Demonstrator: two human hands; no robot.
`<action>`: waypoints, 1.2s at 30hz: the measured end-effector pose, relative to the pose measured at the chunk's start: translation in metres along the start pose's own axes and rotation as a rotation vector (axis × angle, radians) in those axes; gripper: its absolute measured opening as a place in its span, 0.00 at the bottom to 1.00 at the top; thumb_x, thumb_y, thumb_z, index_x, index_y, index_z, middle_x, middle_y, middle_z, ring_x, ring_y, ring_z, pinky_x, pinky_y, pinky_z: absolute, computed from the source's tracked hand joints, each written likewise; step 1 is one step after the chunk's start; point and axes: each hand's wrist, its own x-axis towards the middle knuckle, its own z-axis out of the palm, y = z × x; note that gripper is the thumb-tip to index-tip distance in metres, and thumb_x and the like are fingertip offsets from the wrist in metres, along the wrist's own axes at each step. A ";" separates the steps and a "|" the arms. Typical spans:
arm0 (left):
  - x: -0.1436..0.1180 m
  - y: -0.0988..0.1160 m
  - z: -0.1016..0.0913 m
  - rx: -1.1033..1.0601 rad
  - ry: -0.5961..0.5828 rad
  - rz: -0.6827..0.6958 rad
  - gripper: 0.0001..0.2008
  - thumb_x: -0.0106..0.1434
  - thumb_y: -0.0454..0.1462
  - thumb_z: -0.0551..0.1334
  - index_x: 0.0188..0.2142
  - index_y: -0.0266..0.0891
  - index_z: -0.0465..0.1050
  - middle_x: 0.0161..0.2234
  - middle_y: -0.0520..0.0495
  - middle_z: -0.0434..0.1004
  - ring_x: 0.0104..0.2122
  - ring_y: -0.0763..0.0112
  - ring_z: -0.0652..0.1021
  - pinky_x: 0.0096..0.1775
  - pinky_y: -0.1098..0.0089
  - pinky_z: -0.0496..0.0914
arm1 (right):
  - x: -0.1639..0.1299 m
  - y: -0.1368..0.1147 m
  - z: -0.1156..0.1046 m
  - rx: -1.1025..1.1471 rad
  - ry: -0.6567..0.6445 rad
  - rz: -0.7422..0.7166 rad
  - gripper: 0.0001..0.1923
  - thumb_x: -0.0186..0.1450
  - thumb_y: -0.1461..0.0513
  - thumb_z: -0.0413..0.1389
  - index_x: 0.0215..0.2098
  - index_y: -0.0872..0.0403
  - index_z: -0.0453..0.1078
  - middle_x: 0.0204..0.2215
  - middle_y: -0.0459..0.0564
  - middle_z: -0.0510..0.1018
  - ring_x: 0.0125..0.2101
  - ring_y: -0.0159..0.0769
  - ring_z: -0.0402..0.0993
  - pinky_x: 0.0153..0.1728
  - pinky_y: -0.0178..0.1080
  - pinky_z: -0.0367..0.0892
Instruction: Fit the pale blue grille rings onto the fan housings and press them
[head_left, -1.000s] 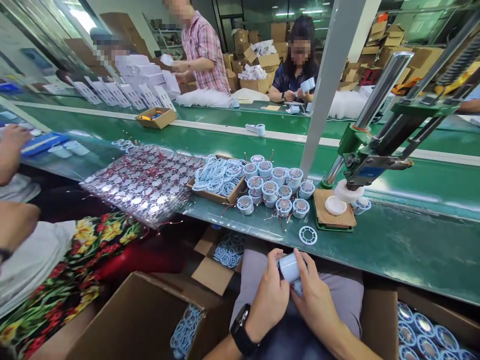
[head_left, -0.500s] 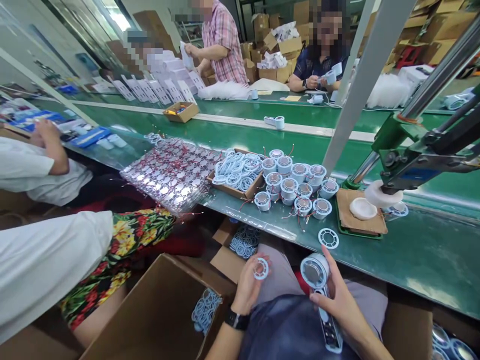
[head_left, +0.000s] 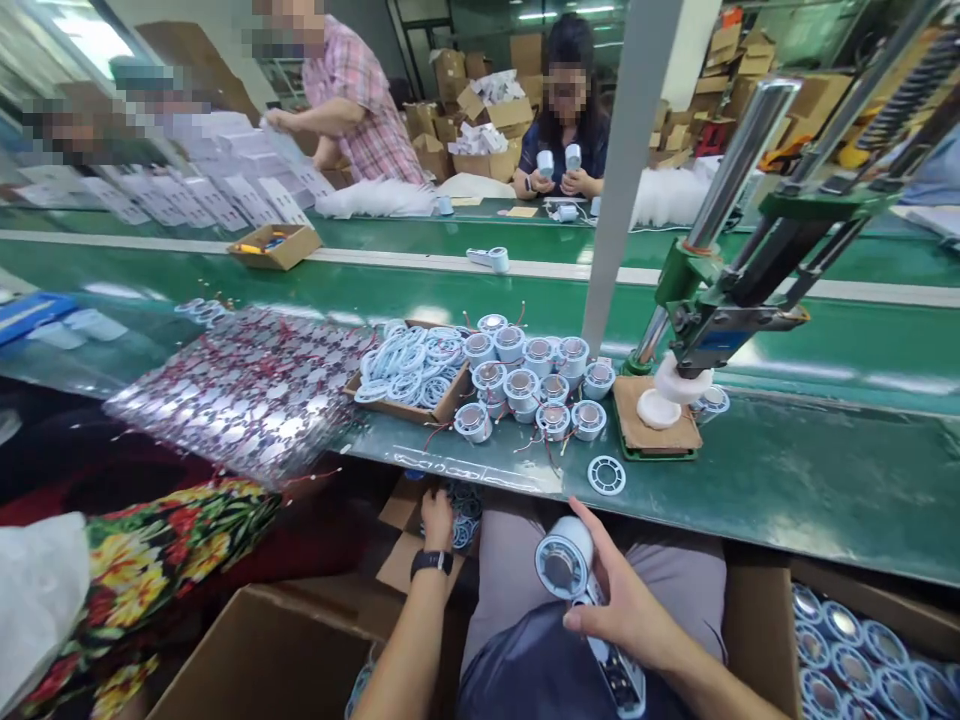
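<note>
In my right hand [head_left: 626,600] is a light blue handheld fan [head_left: 564,560], its round head tilted toward me and its handle showing dark inner parts. My fingers wrap round the neck and the side of the head. My left hand [head_left: 437,518] reaches down at the small cardboard box [head_left: 401,560] of light blue rings [head_left: 466,515] below the table edge; its fingertips are partly hidden, so I cannot make out whether it grips a ring. A slotted light blue ring cover [head_left: 606,476] lies on the table edge beyond my right hand.
Several fan heads with wires [head_left: 521,385] are stacked beside a tray of rings [head_left: 412,365]. A hand press [head_left: 682,380] stands to the right. Wired metal discs [head_left: 247,385] lie left. A box of round parts [head_left: 855,650] sits low right. Co-workers work across the belt.
My left hand has moved from my lap, where it held a slotted ring, forward to the small box; that ring no longer shows. My right hand still holds the fan. The view has turned right.
</note>
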 end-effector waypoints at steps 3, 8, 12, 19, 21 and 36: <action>-0.051 0.001 -0.007 0.068 -0.110 0.143 0.18 0.68 0.48 0.63 0.44 0.35 0.75 0.40 0.43 0.79 0.40 0.62 0.80 0.42 0.62 0.75 | 0.002 -0.009 -0.001 0.010 0.014 0.050 0.60 0.49 0.67 0.66 0.74 0.48 0.43 0.58 0.53 0.72 0.56 0.45 0.72 0.61 0.46 0.64; -0.146 0.021 -0.008 0.302 -0.682 0.566 0.44 0.53 0.60 0.69 0.62 0.38 0.68 0.63 0.34 0.69 0.61 0.45 0.71 0.60 0.52 0.67 | 0.007 -0.021 0.001 -0.130 -0.010 0.049 0.59 0.49 0.69 0.64 0.74 0.52 0.42 0.69 0.57 0.58 0.66 0.49 0.59 0.69 0.51 0.48; -0.169 0.033 0.016 0.609 -0.755 0.865 0.36 0.59 0.52 0.68 0.61 0.34 0.69 0.59 0.31 0.74 0.58 0.46 0.75 0.59 0.50 0.70 | 0.007 -0.018 0.005 -0.209 -0.023 -0.052 0.58 0.50 0.70 0.58 0.75 0.56 0.38 0.67 0.62 0.62 0.64 0.50 0.64 0.66 0.52 0.57; -0.179 0.038 0.036 0.697 -0.652 0.975 0.18 0.70 0.40 0.54 0.53 0.36 0.74 0.49 0.38 0.82 0.47 0.58 0.82 0.49 0.61 0.76 | 0.002 -0.011 0.003 -0.369 -0.011 -0.122 0.58 0.53 0.68 0.57 0.75 0.56 0.33 0.66 0.66 0.63 0.64 0.53 0.65 0.61 0.54 0.63; -0.179 0.045 0.039 0.730 -0.646 0.896 0.16 0.71 0.39 0.51 0.51 0.38 0.73 0.43 0.41 0.84 0.42 0.60 0.83 0.44 0.62 0.76 | 0.002 -0.010 0.003 -0.422 -0.031 -0.129 0.59 0.51 0.70 0.57 0.75 0.56 0.32 0.69 0.66 0.59 0.67 0.54 0.60 0.63 0.55 0.61; -0.153 0.022 0.116 0.947 -0.704 1.101 0.26 0.61 0.39 0.67 0.59 0.37 0.70 0.57 0.34 0.72 0.57 0.44 0.71 0.58 0.44 0.66 | -0.028 -0.007 -0.084 0.473 0.170 -0.079 0.67 0.55 0.54 0.71 0.74 0.46 0.26 0.27 0.43 0.77 0.21 0.31 0.70 0.20 0.32 0.69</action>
